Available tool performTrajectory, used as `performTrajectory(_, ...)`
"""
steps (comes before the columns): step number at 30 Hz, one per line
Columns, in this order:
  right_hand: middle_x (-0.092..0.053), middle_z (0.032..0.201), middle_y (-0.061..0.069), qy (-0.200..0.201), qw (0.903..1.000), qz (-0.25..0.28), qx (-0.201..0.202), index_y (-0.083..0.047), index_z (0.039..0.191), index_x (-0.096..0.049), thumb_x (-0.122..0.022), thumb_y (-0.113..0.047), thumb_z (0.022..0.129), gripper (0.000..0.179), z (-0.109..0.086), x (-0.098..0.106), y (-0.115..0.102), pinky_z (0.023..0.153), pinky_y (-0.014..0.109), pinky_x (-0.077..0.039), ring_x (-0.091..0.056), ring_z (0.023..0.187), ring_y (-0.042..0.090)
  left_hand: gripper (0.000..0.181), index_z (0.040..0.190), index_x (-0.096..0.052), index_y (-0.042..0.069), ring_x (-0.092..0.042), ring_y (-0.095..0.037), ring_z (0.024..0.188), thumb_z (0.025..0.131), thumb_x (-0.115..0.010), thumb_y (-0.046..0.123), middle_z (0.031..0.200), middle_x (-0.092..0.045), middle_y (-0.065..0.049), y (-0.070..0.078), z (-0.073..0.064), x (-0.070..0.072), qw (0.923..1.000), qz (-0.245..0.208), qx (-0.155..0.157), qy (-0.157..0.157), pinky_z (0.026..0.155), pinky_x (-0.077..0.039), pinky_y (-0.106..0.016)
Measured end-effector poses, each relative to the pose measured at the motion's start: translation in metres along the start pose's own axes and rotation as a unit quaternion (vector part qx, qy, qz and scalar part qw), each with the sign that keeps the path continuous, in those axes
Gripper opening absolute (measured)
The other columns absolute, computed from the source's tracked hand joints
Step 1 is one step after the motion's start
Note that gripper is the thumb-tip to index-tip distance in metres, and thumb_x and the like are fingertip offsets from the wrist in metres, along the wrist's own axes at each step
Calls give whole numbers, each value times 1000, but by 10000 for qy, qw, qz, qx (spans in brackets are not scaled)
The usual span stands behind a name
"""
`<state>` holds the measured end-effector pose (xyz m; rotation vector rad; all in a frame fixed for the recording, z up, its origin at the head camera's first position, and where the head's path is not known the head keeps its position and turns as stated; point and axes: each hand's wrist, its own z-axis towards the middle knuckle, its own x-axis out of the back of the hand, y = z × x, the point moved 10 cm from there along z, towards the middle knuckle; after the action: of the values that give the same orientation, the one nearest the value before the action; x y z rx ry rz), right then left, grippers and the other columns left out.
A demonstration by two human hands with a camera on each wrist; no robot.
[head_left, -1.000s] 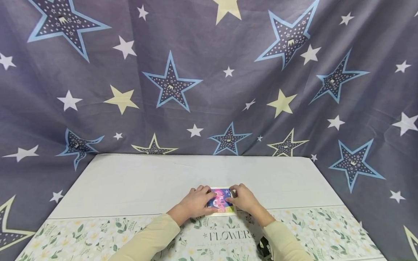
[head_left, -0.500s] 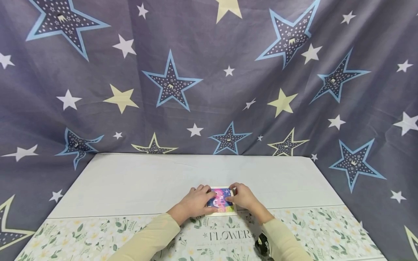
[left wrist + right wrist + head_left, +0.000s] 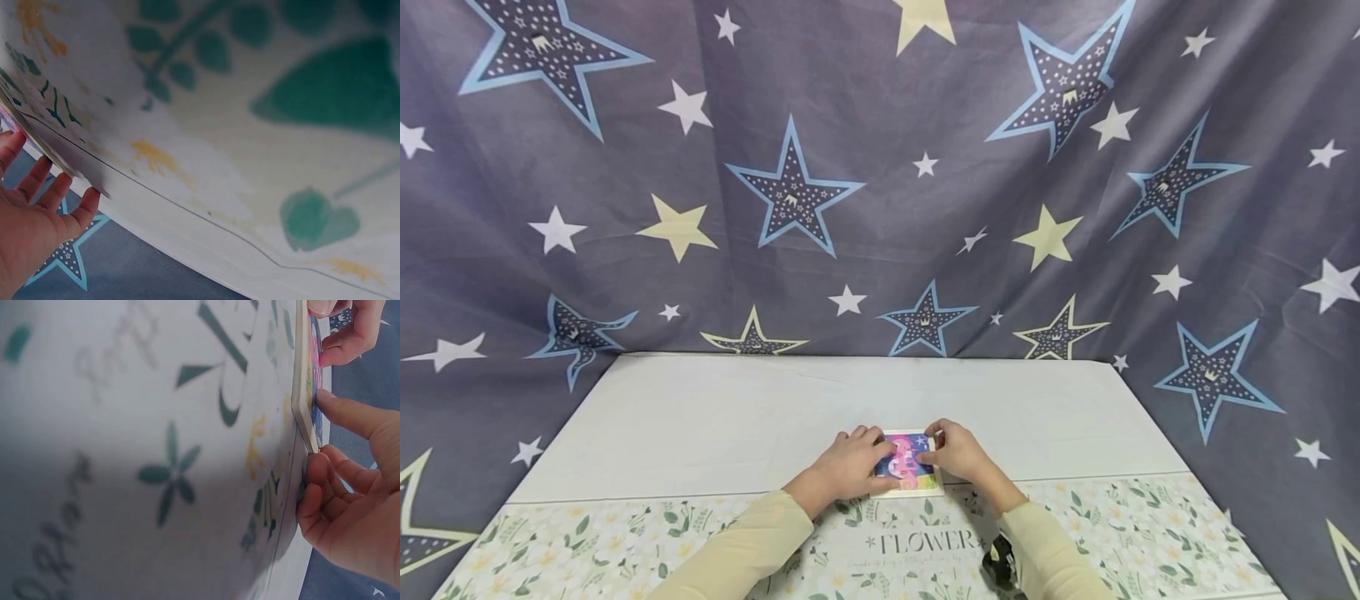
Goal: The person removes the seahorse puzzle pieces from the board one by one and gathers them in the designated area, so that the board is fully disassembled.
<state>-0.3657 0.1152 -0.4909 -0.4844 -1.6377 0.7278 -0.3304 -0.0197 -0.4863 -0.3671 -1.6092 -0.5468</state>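
Observation:
A small flat picture board (image 3: 904,467) lies on the table, its pale rim framing a pink cartoon figure on blue. My left hand (image 3: 848,465) holds its left side, with the thumb at the near corner and a finger on the picture. In the left wrist view, the left hand's fingertips (image 3: 57,181) touch the board's pale edge. My right hand (image 3: 961,454) grips the right side. Its thumb (image 3: 331,403) presses on the picture in the right wrist view, while the other fingers are bent at the edge. The left hand covers part of the picture.
The table has a plain white far half (image 3: 737,417) and a floral near half (image 3: 625,542) printed with the word FLOWER. A dark object (image 3: 1000,562) sits by the right sleeve. Behind the table hangs a grey curtain (image 3: 880,250) with stars.
The right hand's fingers have shifted very slightly at the board's far right corner. The left hand and the board stay in place.

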Motion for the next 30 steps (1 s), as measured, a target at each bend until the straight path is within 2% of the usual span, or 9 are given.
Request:
performTrajectory(9, -51, 75, 3, 7, 9997, 246, -79, -2, 108, -61, -71, -14, 81, 31, 1, 1, 6, 55, 25, -37, -45, 65, 14, 65, 133, -50, 23, -46, -20, 115, 85, -48, 67, 128, -49, -3, 2, -1, 2, 10000, -26, -19, 10, 91, -42, -46)
performTrajectory(30, -49, 74, 3, 86, 9989, 401, -234, -3, 106, -59, -71, -9, 80, 29, 3, 2, 6, 52, 24, -36, -44, 64, 13, 67, 134, -50, 23, -46, -20, 116, 85, -48, 67, 129, -49, -3, 1, 1, 1, 10000, -48, 25, -29, 93, -41, -46)
